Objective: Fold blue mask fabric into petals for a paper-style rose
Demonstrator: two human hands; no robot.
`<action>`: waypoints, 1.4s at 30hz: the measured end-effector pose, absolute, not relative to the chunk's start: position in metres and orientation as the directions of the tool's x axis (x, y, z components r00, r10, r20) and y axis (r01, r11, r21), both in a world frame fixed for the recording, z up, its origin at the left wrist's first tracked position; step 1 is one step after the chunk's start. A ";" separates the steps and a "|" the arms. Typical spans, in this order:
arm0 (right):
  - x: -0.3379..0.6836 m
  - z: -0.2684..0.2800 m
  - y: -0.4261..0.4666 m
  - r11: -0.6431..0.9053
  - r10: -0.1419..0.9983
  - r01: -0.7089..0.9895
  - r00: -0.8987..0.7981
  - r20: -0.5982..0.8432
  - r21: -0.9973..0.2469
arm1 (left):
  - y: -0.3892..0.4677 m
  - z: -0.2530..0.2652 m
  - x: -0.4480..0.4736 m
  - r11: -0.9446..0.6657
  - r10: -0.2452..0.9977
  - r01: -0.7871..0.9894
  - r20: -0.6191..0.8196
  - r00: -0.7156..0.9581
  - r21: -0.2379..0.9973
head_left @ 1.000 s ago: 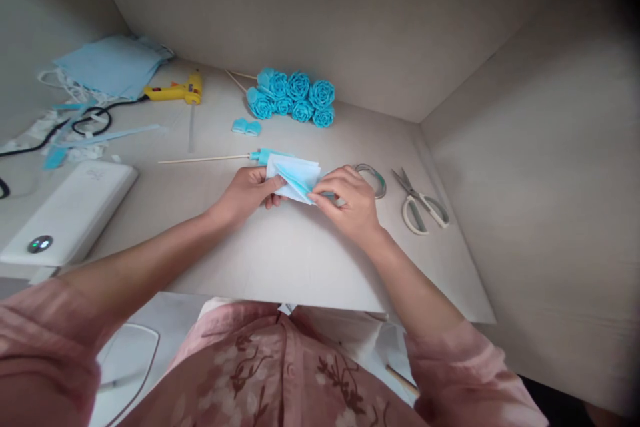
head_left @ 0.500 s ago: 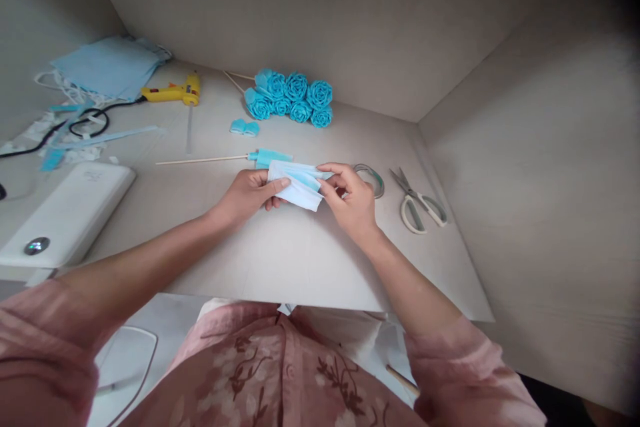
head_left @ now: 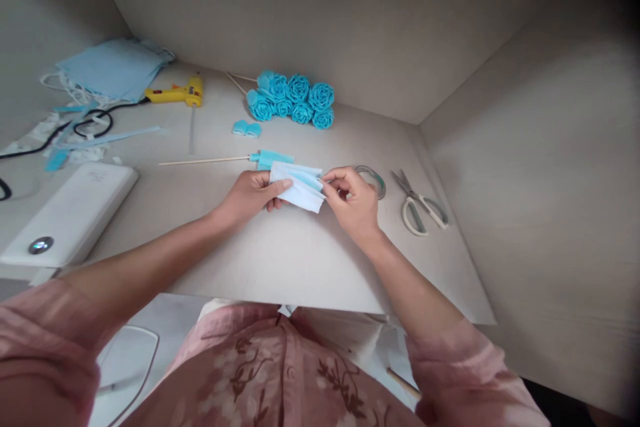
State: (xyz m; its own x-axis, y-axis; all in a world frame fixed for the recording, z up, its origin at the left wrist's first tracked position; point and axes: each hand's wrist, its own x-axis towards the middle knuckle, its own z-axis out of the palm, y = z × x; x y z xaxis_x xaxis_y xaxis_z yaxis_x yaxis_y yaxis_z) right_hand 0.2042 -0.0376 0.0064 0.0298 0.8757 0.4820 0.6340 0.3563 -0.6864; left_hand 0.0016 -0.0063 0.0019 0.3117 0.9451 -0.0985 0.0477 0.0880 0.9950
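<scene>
A folded piece of face mask, white with a light-blue strip inside, is held above the table. My left hand grips its left side, thumb on top and fingers underneath. At the right edge, the thumb and fingers of my right hand pinch the fabric. Just behind the piece lies a thin wooden stick with blue mask fabric at its right end. A roll of tape, partly hidden, sits beside my right hand. Scissors rest farther right with their blades slightly apart.
Several blue fabric roses lie at the back, near small blue petal pieces. A yellow glue gun, a stack of face masks, scraps and a white power bank occupy the left. Panels wall the table in.
My right fingertips have shifted slightly along the right edge of the mask piece, and the index finger is drawn in closer. The view has moved very slightly.
</scene>
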 end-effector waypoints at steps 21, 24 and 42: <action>0.207 0.011 -0.037 0.628 0.625 0.747 -0.319 0.713 -0.217 | -0.005 0.003 0.001 0.101 0.955 0.024 -0.103 0.278 0.995; 0.207 0.011 -0.037 0.628 0.637 0.747 -0.332 0.696 -0.217 | -0.004 0.003 0.001 0.090 0.957 0.019 -0.092 0.277 0.996; 0.209 0.007 -0.037 0.635 0.612 0.756 -0.370 0.699 -0.157 | -0.003 0.002 0.000 0.094 0.955 -0.001 -0.090 0.282 0.996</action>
